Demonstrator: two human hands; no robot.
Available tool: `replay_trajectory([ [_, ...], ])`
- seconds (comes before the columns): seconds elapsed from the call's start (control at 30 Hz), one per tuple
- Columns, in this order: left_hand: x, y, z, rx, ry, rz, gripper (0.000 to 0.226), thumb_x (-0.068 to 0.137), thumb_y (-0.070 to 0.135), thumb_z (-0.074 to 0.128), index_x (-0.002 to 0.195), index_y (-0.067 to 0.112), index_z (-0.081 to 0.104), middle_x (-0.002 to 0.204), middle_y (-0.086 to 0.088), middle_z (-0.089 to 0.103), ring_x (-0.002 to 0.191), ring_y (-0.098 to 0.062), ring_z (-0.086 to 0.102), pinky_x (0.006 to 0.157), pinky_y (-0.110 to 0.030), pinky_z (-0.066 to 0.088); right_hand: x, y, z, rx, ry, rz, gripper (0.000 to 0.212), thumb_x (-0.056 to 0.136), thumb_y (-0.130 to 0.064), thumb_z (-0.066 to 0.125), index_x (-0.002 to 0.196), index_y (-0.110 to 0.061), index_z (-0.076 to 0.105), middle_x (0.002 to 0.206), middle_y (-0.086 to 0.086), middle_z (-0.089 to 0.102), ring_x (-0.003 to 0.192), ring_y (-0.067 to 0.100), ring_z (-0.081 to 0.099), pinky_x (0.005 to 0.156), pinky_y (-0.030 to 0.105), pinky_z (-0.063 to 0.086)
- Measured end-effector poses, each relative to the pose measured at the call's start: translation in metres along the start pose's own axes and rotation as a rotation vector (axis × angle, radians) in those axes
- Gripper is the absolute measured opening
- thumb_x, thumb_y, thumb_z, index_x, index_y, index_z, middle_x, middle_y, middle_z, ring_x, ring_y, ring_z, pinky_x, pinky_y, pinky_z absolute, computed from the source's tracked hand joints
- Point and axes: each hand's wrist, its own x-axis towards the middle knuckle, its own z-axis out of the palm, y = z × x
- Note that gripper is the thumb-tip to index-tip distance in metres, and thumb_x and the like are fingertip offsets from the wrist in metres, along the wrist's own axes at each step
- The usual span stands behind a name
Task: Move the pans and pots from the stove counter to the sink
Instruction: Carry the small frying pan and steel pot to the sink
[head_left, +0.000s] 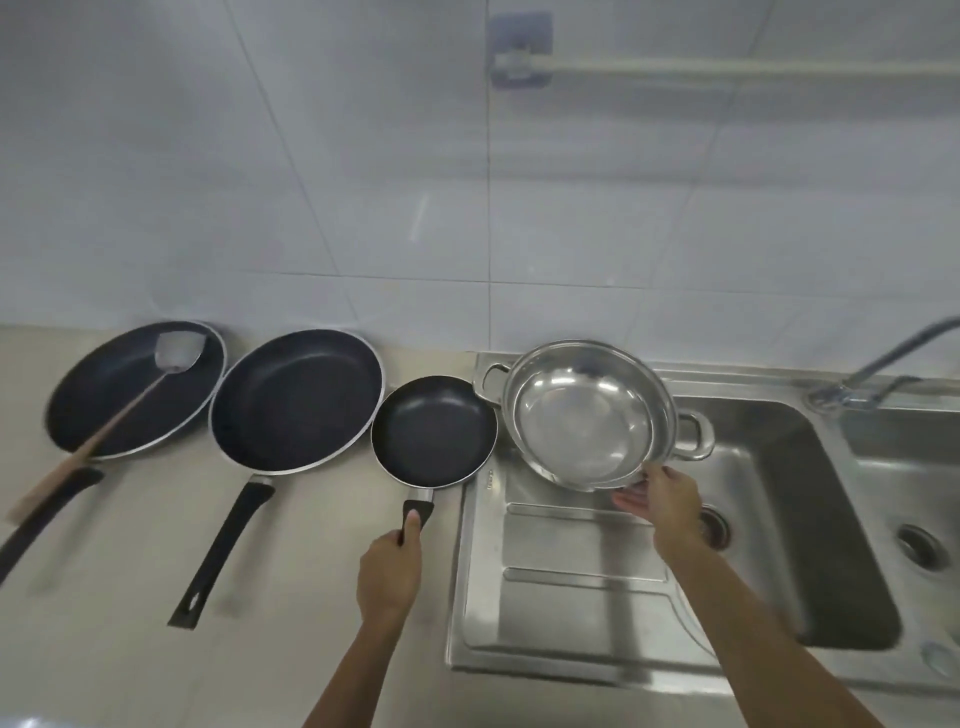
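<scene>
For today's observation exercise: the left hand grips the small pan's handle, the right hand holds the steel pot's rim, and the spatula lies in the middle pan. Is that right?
Not quite. The head view shows the spatula lying in the leftmost pan, not the middle pan. The rest holds: the left hand grips the small pan by its handle, and the right hand holds the steel pot at its rim.

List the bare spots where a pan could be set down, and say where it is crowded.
Free: the sink basin right of the steel pot, the ribbed drainboard between both hands, and the counter in front of the pan handles. Crowded: the back row, where three pans and the pot sit rim to rim.
</scene>
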Motion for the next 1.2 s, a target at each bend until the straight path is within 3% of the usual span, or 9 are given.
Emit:
replay_trajectory([
  [0.1, 0.013, 0.002, 0.004, -0.022, -0.031, 0.011, 0.065, 0.101, 0.054, 0.038, 0.064, 0.007, 0.064, 0.068, -0.006, 0.067, 0.068, -0.026, 0.062, 0.06, -0.035, 0.04, 0.002, 0.007, 0.004, 0.002, 0.004, 0.004, 0.025, 0.098, -0.013, 0.062, 0.11, 0.008, 0.067, 0.1, 0.031, 0.075, 0.083, 0.046, 0.077, 0.066, 0.047, 0.067],
  [0.3, 0.031, 0.003, 0.008, -0.073, -0.056, 0.007, 0.068, 0.102, 0.052, 0.039, 0.07, -0.002, 0.066, 0.068, -0.011, 0.068, 0.066, -0.025, 0.061, 0.058, -0.034, 0.042, 0.011, 0.014, 0.009, -0.004, 0.021, -0.01, 0.024, 0.1, -0.015, 0.062, 0.109, 0.006, 0.068, 0.091, 0.027, 0.078, 0.075, 0.041, 0.078, 0.076, 0.054, 0.065],
  [0.5, 0.048, 0.01, 0.012, -0.118, -0.107, 0.031, 0.069, 0.102, 0.053, 0.039, 0.068, -0.001, 0.065, 0.067, -0.012, 0.069, 0.068, -0.031, 0.065, 0.065, -0.04, 0.049, 0.016, 0.006, 0.014, 0.013, 0.023, -0.036, 0.024, 0.1, -0.017, 0.06, 0.103, 0.004, 0.07, 0.082, 0.024, 0.079, 0.073, 0.038, 0.079, 0.058, 0.039, 0.065],
  [0.73, 0.064, 0.016, 0.016, -0.177, -0.148, 0.025, 0.07, 0.1, 0.054, 0.041, 0.065, -0.003, 0.06, 0.061, -0.013, 0.065, 0.059, -0.032, 0.061, 0.06, -0.037, 0.047, 0.022, 0.009, 0.018, 0.004, 0.001, -0.021, 0.025, 0.1, -0.023, 0.061, 0.099, 0.001, 0.07, 0.077, 0.018, 0.08, 0.072, 0.036, 0.079, 0.057, 0.037, 0.064],
  [0.87, 0.072, 0.02, 0.017, -0.248, -0.191, 0.005, 0.064, 0.1, 0.054, 0.045, 0.059, 0.008, 0.06, 0.056, -0.005, 0.06, 0.053, -0.026, 0.053, 0.058, -0.033, 0.043, 0.022, 0.01, 0.017, -0.008, -0.018, -0.02, 0.024, 0.103, -0.028, 0.059, 0.101, -0.007, 0.07, 0.08, 0.016, 0.081, 0.072, 0.035, 0.08, 0.057, 0.037, 0.064],
  [1.07, 0.08, 0.032, 0.013, -0.273, -0.202, 0.003, 0.062, 0.099, 0.052, 0.047, 0.059, 0.009, 0.064, 0.052, -0.003, 0.06, 0.048, -0.023, 0.052, 0.055, -0.031, 0.043, 0.023, 0.014, 0.018, -0.04, -0.034, -0.035, 0.027, 0.104, -0.032, 0.057, 0.107, -0.009, 0.068, 0.092, 0.017, 0.08, 0.074, 0.033, 0.08, 0.067, 0.043, 0.065],
  [1.2, 0.082, 0.041, 0.011, -0.262, -0.2, -0.003, 0.061, 0.1, 0.051, 0.047, 0.061, 0.008, 0.066, 0.054, -0.004, 0.061, 0.049, -0.024, 0.053, 0.056, -0.031, 0.045, 0.02, 0.014, 0.016, -0.061, -0.04, -0.042, 0.028, 0.104, -0.033, 0.057, 0.108, -0.009, 0.068, 0.093, 0.015, 0.08, 0.074, 0.03, 0.081, 0.065, 0.04, 0.065],
])
